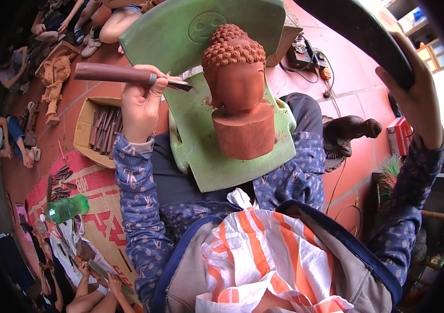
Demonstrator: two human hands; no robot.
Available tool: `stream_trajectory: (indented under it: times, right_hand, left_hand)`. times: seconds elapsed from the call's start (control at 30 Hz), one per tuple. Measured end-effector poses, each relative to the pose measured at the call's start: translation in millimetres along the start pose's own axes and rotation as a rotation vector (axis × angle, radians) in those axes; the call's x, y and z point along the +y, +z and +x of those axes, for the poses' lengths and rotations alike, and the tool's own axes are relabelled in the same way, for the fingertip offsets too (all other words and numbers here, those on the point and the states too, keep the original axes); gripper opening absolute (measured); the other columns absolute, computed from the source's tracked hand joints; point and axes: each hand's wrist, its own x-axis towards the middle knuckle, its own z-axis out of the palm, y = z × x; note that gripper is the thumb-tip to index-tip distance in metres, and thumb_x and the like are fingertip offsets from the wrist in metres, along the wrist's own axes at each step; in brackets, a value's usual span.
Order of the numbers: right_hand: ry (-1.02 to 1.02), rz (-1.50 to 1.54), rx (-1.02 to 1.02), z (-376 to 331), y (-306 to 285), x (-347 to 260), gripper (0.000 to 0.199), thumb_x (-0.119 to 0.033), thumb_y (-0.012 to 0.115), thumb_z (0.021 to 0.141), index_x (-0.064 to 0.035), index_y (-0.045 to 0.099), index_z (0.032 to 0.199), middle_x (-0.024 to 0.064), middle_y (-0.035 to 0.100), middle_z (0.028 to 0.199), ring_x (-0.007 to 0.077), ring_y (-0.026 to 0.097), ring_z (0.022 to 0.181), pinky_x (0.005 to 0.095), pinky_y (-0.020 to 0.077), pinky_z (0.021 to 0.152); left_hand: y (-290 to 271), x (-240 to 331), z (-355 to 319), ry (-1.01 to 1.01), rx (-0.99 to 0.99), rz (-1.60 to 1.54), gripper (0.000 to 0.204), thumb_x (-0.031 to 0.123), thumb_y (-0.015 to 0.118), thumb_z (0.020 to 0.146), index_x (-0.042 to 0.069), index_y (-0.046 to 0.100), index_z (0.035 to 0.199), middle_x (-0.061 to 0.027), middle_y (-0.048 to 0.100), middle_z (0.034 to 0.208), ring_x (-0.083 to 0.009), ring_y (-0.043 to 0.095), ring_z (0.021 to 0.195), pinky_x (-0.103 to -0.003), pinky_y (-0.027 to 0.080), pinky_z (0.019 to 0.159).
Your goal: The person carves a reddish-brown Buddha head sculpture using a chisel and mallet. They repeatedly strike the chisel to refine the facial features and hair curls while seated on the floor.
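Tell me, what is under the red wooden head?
The carved wooden head stands on a green plastic chair that lies tipped across the person's lap. The head's block base covers the patch of chair right under it, so that part cannot be seen.

Sleeves: long sleeves (138, 193) of blue fabric printed with small pale motifs are worn down to both wrists.
Cuffs: a lighter lining is shown at the left cuff (133, 143).
Trousers: the same blue print is seen on the knee (297, 172).
Front: a white cloth with orange stripes (256, 255), edged by navy trim, is worn below the sleeves.
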Motion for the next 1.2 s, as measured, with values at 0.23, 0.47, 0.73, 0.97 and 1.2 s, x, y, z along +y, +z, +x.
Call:
stream_trajectory:
  times: [0.23, 0.47, 0.73, 0.97, 1.2]
  right_hand:
    - [0.72, 0.685, 0.02, -108.8, 81.3, 2.2, 0.036, -0.001, 0.066, 0.076, 0.0003, 0.056, 0.111, -0.0026, 0.052, 0.075, 0.0055, 0.048, 0.068, 0.0216, 0.0405, 0.063]
    - [1.058, 0.955, 0.006, -157.5, 150.3, 10.3, 0.026, -0.002, 0.063, 0.077, -0.0011, 0.055, 0.102, -0.0022, 0.051, 0.064, 0.0034, 0.043, 0.048, 0.0198, 0.0338, 0.044]
    - [0.942, 0.932, 0.056, -138.0, 130.7, 20.3, 0.03, -0.001, 0.063, 0.077, -0.0017, 0.056, 0.106, -0.0041, 0.05, 0.066, 0.003, 0.043, 0.05, 0.0199, 0.0339, 0.045]
    - [0.663, 0.771, 0.103, -80.4, 74.0, 2.6, 0.036, -0.001, 0.067, 0.077, -0.0006, 0.056, 0.111, -0.0016, 0.054, 0.073, 0.0058, 0.05, 0.066, 0.0214, 0.0407, 0.061]
    - [0.161, 0.573, 0.174, -5.9, 13.2, -28.9, 0.041, -0.001, 0.069, 0.078, 0.0025, 0.054, 0.116, 0.0038, 0.061, 0.091, 0.0085, 0.055, 0.079, 0.0243, 0.0447, 0.072]
  left_hand:
    - [-7.0, -4.8, 10.8, -0.008, 0.127, 0.08, 0.015, 0.013, 0.055, 0.093, 0.0, 0.048, 0.097, -0.0063, 0.056, 0.087, -0.0209, 0.065, 0.088, -0.025, 0.047, 0.077]
    - [12.0, 18.5, 13.2, -0.031, 0.039, 0.044, 0.015, 0.011, 0.055, 0.093, 0.0, 0.046, 0.096, -0.0076, 0.056, 0.088, -0.0241, 0.065, 0.091, -0.03, 0.047, 0.082]
    - [55.0, 35.7, 38.7, 0.089, -0.185, 0.008, 0.008, 0.003, 0.056, 0.09, -0.002, 0.05, 0.091, -0.0068, 0.053, 0.093, -0.0282, 0.065, 0.092, -0.034, 0.052, 0.082]
    - [60.1, 33.4, 43.4, 0.161, -0.197, 0.175, 0.008, 0.0, 0.059, 0.087, -0.003, 0.053, 0.091, -0.0084, 0.057, 0.087, -0.0234, 0.066, 0.087, -0.033, 0.054, 0.075]
    - [64.4, 33.7, 43.9, 0.205, -0.173, 0.209, 0.006, -0.002, 0.061, 0.084, -0.001, 0.057, 0.088, -0.0083, 0.06, 0.087, -0.0238, 0.067, 0.082, -0.033, 0.054, 0.071]
